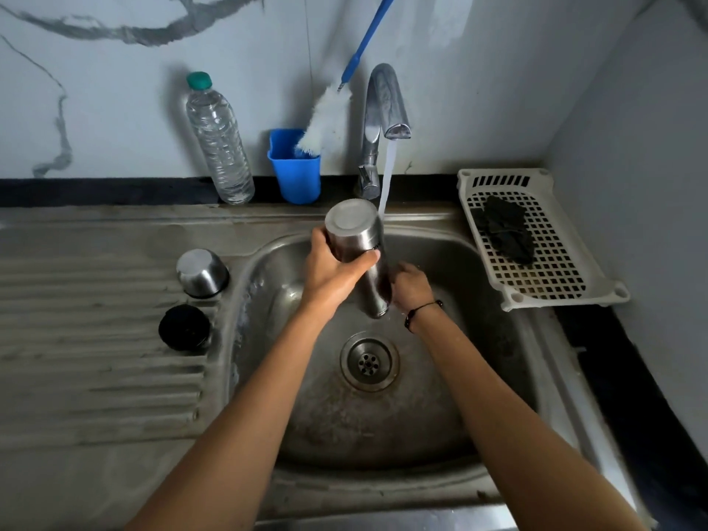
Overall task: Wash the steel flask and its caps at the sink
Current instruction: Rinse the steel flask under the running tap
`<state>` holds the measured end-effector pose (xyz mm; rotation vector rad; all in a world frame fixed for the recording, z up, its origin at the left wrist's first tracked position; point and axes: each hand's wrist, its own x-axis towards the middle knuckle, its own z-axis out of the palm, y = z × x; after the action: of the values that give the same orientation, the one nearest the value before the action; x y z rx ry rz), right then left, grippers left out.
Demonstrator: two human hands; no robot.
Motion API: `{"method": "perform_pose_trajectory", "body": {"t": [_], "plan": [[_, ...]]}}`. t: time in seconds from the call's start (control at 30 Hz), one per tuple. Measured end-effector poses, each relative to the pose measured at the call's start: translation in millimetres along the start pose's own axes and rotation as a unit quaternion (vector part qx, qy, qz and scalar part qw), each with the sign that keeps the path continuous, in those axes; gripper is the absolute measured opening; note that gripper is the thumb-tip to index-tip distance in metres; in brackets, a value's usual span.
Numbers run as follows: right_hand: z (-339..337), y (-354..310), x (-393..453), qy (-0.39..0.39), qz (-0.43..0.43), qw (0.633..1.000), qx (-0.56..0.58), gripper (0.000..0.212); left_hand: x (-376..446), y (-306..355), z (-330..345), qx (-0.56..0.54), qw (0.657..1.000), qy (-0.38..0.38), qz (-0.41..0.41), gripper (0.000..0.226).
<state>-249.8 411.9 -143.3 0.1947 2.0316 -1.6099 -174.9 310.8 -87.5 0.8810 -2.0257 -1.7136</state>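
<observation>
Flask upended over the sink drain.

The steel flask [360, 254] stands base-up, mouth toward the drain [369, 362]; the left hand [333, 270] grips its upper body, the right hand [412, 287] touches its lower side, curl unclear, beside the tap stream [387, 178].

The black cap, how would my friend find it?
Start at the steel sink and look left to its ridged draining board. Two caps sit there near the bowl's edge. The black cap is the flat, dark one, nearer you than the shiny steel cap.
</observation>
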Motion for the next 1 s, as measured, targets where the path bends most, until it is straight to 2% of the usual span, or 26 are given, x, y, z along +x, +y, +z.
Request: {"method": "perform_pose_trajectory", "body": {"t": [0.1, 0.17, 0.27, 0.43, 0.77, 1.0], "plan": [[-8, -10, -20, -0.096, -0.090, 0.977, -0.170, 0.050, -15, 4, -1, 0.078, 0.997, -0.006, -0.001, 0.065], [-7, -15, -36, -0.149, -0.104, 0.951, -0.251, 0.066, -25, 5, -4, 0.100, 0.995, -0.002, 0.001, 0.068], [-3, -15, -60, -0.144, -0.132, 0.930, -0.311, 0.075, -43, 9, -14, 0.111, 0.994, 0.015, 0.001, 0.071], [3, -19, -95, -0.125, -0.210, 0.899, -0.362, 0.075, -71, 16, -38, 0.116, 0.993, 0.030, 0.009, 0.068], [20, -24, -140, -0.131, -0.288, 0.873, -0.372, 0.073, -111, 23, -82, 0.126, 0.987, 0.074, 0.068, 0.068], [28, -11, -157, -0.104, -0.335, 0.851, -0.391, 0.062, -127, 5, -102, 0.061, 0.993, 0.057, 0.081, 0.081]]}}
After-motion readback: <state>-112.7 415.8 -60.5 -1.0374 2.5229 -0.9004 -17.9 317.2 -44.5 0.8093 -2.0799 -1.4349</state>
